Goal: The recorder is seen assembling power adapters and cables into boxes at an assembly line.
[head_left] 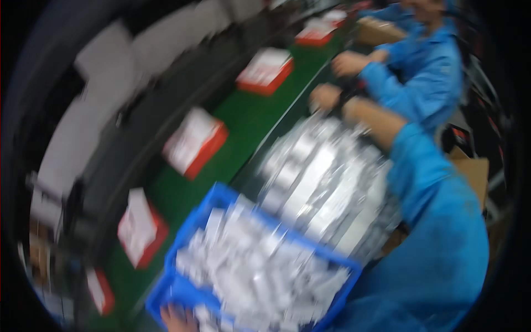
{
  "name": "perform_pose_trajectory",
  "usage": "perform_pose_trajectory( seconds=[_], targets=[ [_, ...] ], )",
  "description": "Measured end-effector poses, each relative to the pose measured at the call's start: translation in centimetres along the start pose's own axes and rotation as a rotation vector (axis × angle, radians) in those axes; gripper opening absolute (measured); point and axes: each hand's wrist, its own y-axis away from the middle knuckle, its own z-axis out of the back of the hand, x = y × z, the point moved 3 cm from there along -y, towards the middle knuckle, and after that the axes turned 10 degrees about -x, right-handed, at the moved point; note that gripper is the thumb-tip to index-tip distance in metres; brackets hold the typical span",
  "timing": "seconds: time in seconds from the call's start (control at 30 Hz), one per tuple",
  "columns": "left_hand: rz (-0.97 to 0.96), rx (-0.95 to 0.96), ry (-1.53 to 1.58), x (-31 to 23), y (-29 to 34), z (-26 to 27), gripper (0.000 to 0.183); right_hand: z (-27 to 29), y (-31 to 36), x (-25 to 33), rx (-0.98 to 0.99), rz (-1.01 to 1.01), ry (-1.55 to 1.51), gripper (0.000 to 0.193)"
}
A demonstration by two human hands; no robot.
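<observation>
My left hand is at the near left corner of a blue plastic bin, only partly in view. Its blurred fingers look stretched out and apart, beside small white pieces. A heap of these white pieces, too blurred to name, fills most of the bin. My right arm reaches far forward over a clear plastic bag packed with rows of white and silvery pieces. At the bag's far end my right hand is closed, its fingers curled at the plastic.
A green conveyor belt runs along the left with several red boxes carrying white papers. At the far right a co-worker in blue has both hands near the table. An open cardboard box stands right of my arm.
</observation>
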Motion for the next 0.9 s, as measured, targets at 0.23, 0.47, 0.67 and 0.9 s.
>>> perform_pose_trajectory(
  seconds=[0.23,0.47,0.67,0.9],
  targets=[
    [0.022,-0.024,-0.18,-2.9,-2.0,0.0,0.05,13.8,-8.1,22.3,-0.372,0.176,-0.352,0.053],
    [0.013,-0.03,-0.237,-2.9,-1.3,0.3,0.044,4.0,-17.1,34.4,-0.371,0.124,-0.442,0.048],
    [0.098,-0.02,-0.244,-3.2,-1.4,0.6,0.042,0.9,-17.0,34.1,-0.529,0.113,-0.39,0.034],
    [0.049,-0.042,-0.284,-2.7,-1.6,0.0,0.043,1.1,-16.3,33.8,-0.37,-0.017,-0.332,0.037]
  ],
)
